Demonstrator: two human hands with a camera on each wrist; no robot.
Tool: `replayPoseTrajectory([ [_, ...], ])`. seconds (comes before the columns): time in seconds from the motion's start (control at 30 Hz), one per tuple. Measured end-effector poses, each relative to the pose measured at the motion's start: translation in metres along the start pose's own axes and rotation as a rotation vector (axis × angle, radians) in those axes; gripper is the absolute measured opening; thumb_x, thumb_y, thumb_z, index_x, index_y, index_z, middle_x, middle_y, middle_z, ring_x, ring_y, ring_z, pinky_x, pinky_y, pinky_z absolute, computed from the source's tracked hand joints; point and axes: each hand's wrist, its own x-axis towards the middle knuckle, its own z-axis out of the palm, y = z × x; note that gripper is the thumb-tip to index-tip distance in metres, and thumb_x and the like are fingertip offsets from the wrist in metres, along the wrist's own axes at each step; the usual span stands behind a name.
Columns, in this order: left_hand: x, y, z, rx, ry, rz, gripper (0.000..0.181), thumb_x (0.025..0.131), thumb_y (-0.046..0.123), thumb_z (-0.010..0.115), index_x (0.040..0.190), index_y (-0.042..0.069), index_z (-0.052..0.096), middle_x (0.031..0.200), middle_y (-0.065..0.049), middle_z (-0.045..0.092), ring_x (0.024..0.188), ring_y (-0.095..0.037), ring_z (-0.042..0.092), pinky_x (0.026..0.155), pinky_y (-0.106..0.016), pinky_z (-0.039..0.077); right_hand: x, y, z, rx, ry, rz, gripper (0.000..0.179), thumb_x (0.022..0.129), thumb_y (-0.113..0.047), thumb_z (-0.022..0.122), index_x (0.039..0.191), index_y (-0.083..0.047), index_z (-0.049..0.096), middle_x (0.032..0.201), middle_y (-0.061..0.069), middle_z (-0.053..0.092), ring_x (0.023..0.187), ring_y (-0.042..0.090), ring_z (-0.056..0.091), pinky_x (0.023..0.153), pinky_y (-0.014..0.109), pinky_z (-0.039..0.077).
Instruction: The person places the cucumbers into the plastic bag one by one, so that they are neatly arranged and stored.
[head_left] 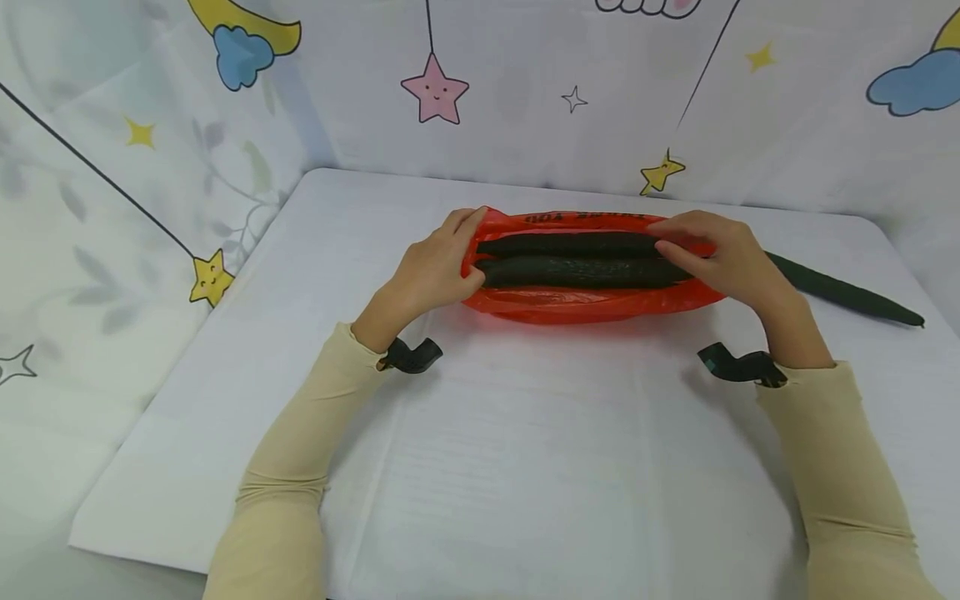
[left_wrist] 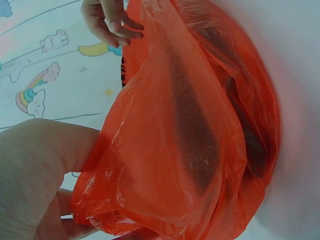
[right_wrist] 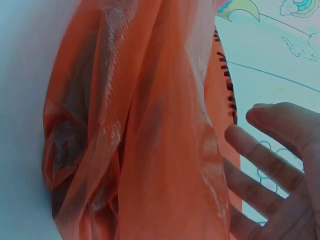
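Observation:
A red plastic bag (head_left: 585, 307) lies on its side, its mouth spread wide. Two long dark green cucumbers, a rear one (head_left: 570, 244) and a front one (head_left: 577, 273), lie side by side in it. My left hand (head_left: 431, 267) grips the bag's left end, thumb on the near side, as the left wrist view also shows. Over the right end is my right hand (head_left: 723, 254), its fingers loosely spread along the bag's rim and pinching nothing in the right wrist view (right_wrist: 275, 185). A third cucumber (head_left: 847, 289) extends rightward from behind that hand; its left end is hidden.
The white table (head_left: 495, 467) stretches toward me and to both sides of the bag. Behind it hangs a pale cloth (head_left: 517, 133) printed with stars, moons and clouds. Black straps with dark curved pieces (head_left: 416, 357) sit at both wrists.

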Motion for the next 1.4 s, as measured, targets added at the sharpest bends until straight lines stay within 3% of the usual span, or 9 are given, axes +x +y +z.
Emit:
replayPoseTrajectory([
  [0.23,0.000,0.001,-0.001,-0.009,0.004,0.008,0.076,0.085,0.016,0.055,0.154,0.006,0.025,0.152,-0.013,0.033,0.110,-0.027,0.055,0.060,-0.034,0.052,-0.001,0.004,-0.004,0.046,0.072,-0.007,0.039,0.076,0.018,0.069,0.112,0.003,0.070,0.109,-0.018,0.063,0.103,-0.009,0.053,0.088,0.006,0.040],
  [0.33,0.001,0.001,-0.001,-0.008,0.006,0.011,0.076,0.085,0.016,0.055,0.154,0.006,0.025,0.152,-0.014,0.033,0.110,-0.028,0.055,0.059,-0.034,0.052,-0.003,0.005,-0.006,0.038,0.078,-0.015,0.040,0.076,0.019,0.069,0.113,0.003,0.070,0.109,-0.020,0.062,0.103,-0.010,0.053,0.088,0.005,0.040],
  [0.6,0.002,0.003,-0.001,-0.004,0.001,0.007,0.076,0.085,0.016,0.057,0.154,0.006,0.025,0.153,-0.014,0.033,0.114,-0.029,0.055,0.063,-0.037,0.054,-0.011,0.013,-0.010,0.034,0.150,-0.051,0.034,0.078,0.019,0.066,0.110,0.007,0.069,0.104,-0.003,0.067,0.096,-0.010,0.054,0.084,0.007,0.043],
  [0.8,0.001,0.002,-0.001,-0.002,0.003,0.010,0.076,0.085,0.016,0.056,0.154,0.005,0.026,0.152,-0.014,0.034,0.116,-0.029,0.054,0.067,-0.038,0.056,-0.014,0.014,-0.015,0.042,0.147,-0.010,0.036,0.078,0.021,0.065,0.111,0.007,0.068,0.108,-0.022,0.060,0.096,-0.010,0.055,0.084,0.006,0.043],
  [0.9,0.001,0.001,0.000,-0.003,0.005,0.011,0.076,0.085,0.016,0.057,0.153,0.005,0.026,0.152,-0.014,0.034,0.117,-0.029,0.054,0.067,-0.038,0.056,-0.015,0.016,-0.016,0.031,0.161,0.014,0.037,0.077,0.021,0.065,0.111,0.006,0.069,0.108,-0.024,0.060,0.100,-0.007,0.053,0.084,0.007,0.042],
  [1.13,0.000,0.002,0.000,-0.006,-0.009,0.000,0.076,0.085,0.016,0.058,0.153,0.005,0.026,0.152,-0.015,0.033,0.116,-0.029,0.054,0.067,-0.039,0.056,-0.018,0.018,-0.015,0.011,0.250,0.071,0.030,0.080,0.018,0.063,0.107,0.006,0.070,0.104,-0.001,0.070,0.100,-0.002,0.049,0.081,0.012,0.040],
  [1.4,0.000,0.001,0.000,-0.005,-0.008,0.004,0.076,0.085,0.016,0.058,0.153,0.005,0.025,0.152,-0.015,0.033,0.119,-0.029,0.053,0.070,-0.040,0.057,-0.020,0.015,-0.018,0.008,0.301,0.125,0.024,0.084,0.013,0.060,0.106,0.008,0.070,0.106,-0.035,0.056,0.103,-0.005,0.048,0.081,0.013,0.038],
])
